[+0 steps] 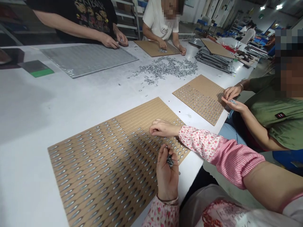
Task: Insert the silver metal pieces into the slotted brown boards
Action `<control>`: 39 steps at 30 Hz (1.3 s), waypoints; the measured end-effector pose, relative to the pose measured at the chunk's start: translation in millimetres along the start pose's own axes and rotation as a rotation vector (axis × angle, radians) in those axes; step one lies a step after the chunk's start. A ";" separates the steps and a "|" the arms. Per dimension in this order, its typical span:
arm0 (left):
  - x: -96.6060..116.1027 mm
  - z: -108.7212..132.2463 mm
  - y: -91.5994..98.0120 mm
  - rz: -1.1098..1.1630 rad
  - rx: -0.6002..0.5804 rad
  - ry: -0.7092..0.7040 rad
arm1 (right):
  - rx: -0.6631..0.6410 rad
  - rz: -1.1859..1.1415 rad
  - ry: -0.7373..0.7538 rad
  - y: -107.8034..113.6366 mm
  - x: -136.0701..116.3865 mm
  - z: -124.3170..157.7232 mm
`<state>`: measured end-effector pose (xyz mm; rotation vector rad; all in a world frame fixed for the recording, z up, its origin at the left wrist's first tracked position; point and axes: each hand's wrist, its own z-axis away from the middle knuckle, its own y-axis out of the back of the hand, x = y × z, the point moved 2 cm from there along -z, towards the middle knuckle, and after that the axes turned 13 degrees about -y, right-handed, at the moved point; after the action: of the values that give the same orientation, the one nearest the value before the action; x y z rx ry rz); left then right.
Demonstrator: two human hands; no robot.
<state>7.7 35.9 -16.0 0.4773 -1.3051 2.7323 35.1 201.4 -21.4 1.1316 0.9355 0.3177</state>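
A brown grooved board [137, 113] lies on the table in front of me, much of it covered with rows of small silver spindle-shaped pieces; the grooves near its far right corner are bare. My left hand [167, 176] is palm up at the board's near right side, fingers curled round a small heap of silver pieces [169, 160]. Above the board, beside the edge of the filled rows, is my right hand [163, 127], its fingers bent and pressed together. Whatever its fingertips hold, if anything, is hidden. Both forearms wear pink patterned sleeves.
Loose silver pieces [169, 69] lie heaped mid-table. To the right, a co-worker's hands [233, 97] work at another board [199, 97]. Across the table, two people handle a grey covered panel [90, 58] and a brown board [149, 49]. Stacked panels [213, 60] stand at the back right.
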 end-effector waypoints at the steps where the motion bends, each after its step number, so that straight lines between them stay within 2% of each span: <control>1: 0.8 -0.7 0.6 -0.005 0.010 -0.018 | 0.018 -0.022 -0.008 0.0 -0.1 0.2; 5: 4.1 -4.0 3.6 0.020 0.053 -0.062 | 0.079 -0.254 -0.070 6.9 -0.4 14.0; 8: 4.6 -6.2 6.7 0.022 0.062 -0.101 | -0.095 -0.472 -0.122 16.2 -3.8 36.7; 10: 3.9 -7.0 8.1 0.002 0.064 -0.128 | -0.218 -0.567 -0.100 21.8 -9.0 52.1; 13: 3.4 -6.3 7.3 -0.050 0.092 -0.141 | -0.301 -0.703 -0.099 22.2 -13.6 64.7; 15: 5.1 -4.5 3.9 -0.073 0.097 -0.139 | -0.293 -0.807 -0.149 16.6 -10.1 63.3; 17: 7.8 -2.6 -0.5 -0.065 0.095 -0.122 | -0.179 -0.873 -0.224 10.4 -0.3 55.3; 20: 10.2 -0.4 -4.7 -0.020 0.128 -0.034 | 0.086 -0.735 -0.317 5.9 17.4 40.0; 23: 8.2 1.3 -4.9 0.040 0.150 0.097 | 0.232 -0.404 -0.324 5.9 23.5 30.4; 26: 5.5 3.1 -5.1 0.118 0.065 0.170 | 0.260 -0.219 -0.352 4.6 19.1 28.2; 29: 4.9 4.4 -6.6 0.154 -0.016 0.186 | 0.265 -0.165 -0.374 1.1 13.3 28.6; 35: 7.3 4.4 -8.7 0.072 0.054 0.119 | 0.291 -0.062 -0.384 -0.7 10.5 29.7; 39: 8.2 5.5 -7.9 0.058 0.054 0.105 | 0.274 -0.041 -0.400 0.7 12.0 28.8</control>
<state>2.8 36.3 -4.3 0.3000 -1.2417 2.8035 64.6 191.4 -23.3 1.3628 0.6565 -0.0761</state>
